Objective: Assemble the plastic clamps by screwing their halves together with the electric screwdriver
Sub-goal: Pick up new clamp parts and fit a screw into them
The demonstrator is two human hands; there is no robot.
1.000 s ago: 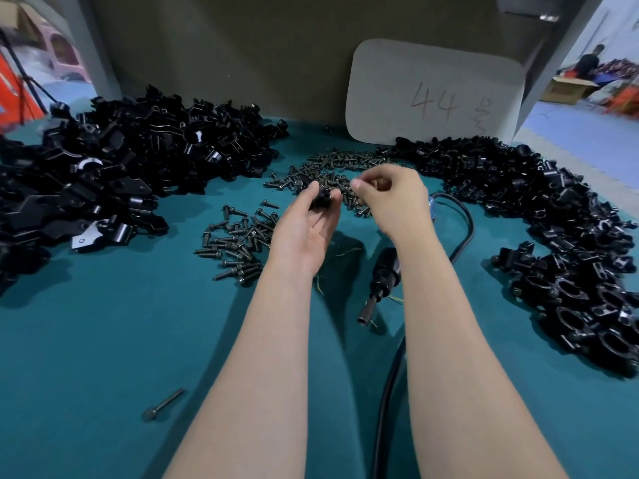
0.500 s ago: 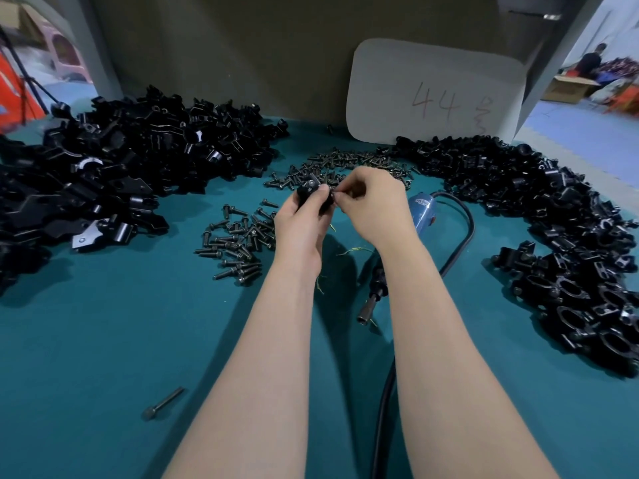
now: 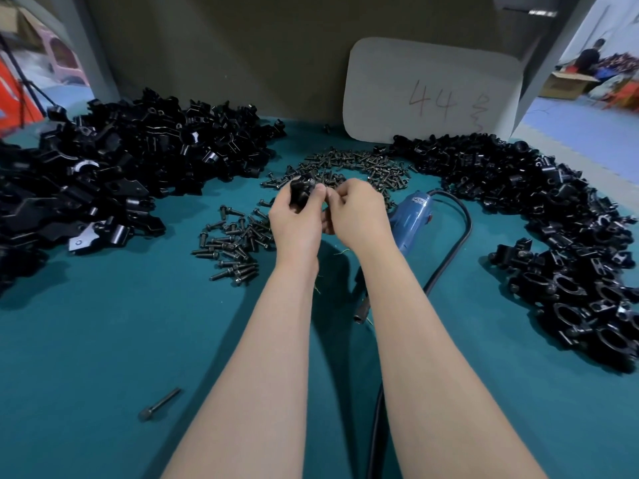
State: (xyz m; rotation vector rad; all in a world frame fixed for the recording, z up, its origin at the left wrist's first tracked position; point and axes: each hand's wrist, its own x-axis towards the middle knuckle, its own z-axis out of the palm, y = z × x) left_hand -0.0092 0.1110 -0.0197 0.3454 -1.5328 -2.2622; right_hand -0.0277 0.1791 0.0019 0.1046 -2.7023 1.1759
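My left hand (image 3: 297, 223) grips a small black plastic clamp (image 3: 300, 192) above the middle of the teal table. My right hand (image 3: 358, 216) is pressed against it from the right, fingertips pinching at the clamp's edge; what they pinch is hidden between the fingers. The blue electric screwdriver (image 3: 411, 219) lies on the table under my right wrist, its dark tip (image 3: 361, 314) pointing toward me and its black cord (image 3: 449, 257) looping round to the right.
A heap of loose black clamp halves (image 3: 114, 174) fills the left. More black clamp parts (image 3: 553, 229) curve along the right. Dark screws lie in a far pile (image 3: 349, 167) and a nearer pile (image 3: 235, 243). One long bolt (image 3: 159, 404) lies near left. A white board (image 3: 428, 91) leans behind.
My right hand moved left from a gap beside the clamp until its fingertips met the clamp in my left hand. Both hands shifted slightly left, uncovering the screwdriver's blue body.
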